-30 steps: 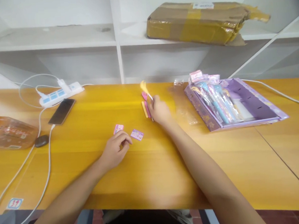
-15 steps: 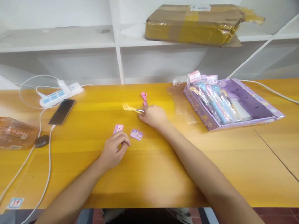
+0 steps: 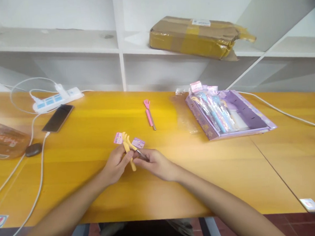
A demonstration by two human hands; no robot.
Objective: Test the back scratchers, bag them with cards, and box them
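Observation:
A yellow back scratcher (image 3: 126, 146), with a claw-shaped head and a metal rod, is between my two hands. My left hand (image 3: 117, 165) is closed on its yellow handle, thumb across it. The metal rod slants down from the head into my right hand (image 3: 158, 164), whose fingers are closed on it. Just beyond my hands lie two small printed cards, a pink card (image 3: 118, 138) and a purple card (image 3: 138, 143). Farther off, a pink back scratcher (image 3: 148, 115) rests on the table with its metal rod alongside the pink handle.
At the right stands a purple box (image 3: 257, 105) with several wrapped back scratchers (image 3: 219, 112). Clear plastic wrapping (image 3: 185, 114) lies left of it. A phone (image 3: 57, 118), power strip (image 3: 57, 99), cables and an orange bag (image 3: 5, 139) are at the left. A taped carton (image 3: 192, 36) sits on the shelf.
My right hand has drawn the yellow back scratcher back toward me, away from the pink one. My left hand has moved from beside the cards and closed on its handle.

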